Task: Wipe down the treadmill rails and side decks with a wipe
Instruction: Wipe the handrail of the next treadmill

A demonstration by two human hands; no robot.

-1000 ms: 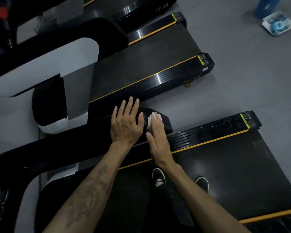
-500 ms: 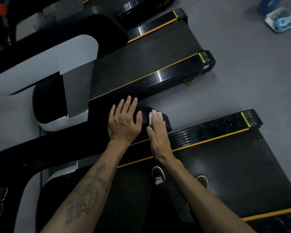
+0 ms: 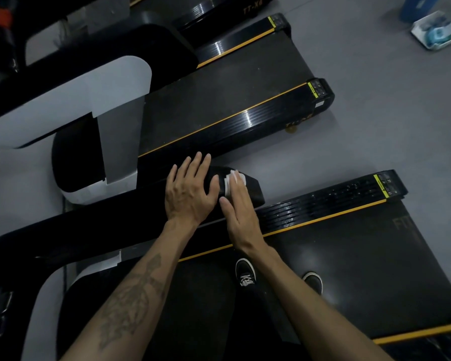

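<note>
In the head view, the right hand (image 3: 238, 209) presses a white wipe (image 3: 231, 184) with flat, straight fingers on the end of the black treadmill rail (image 3: 250, 190). The left hand (image 3: 188, 191) rests open and flat on the same rail, just beside it. Since a second ago both hands have hardly moved, so the wiping probably stays at the rail end; the ribbed side deck (image 3: 323, 201) below seems not yet wiped.

wipe (image 3: 230, 184): mostly hidden under right hand (image 3: 238, 209)
tray (image 3: 437, 32) contents: too blurred to tell
blue container (image 3: 418, 6): cut off by top edge
</note>
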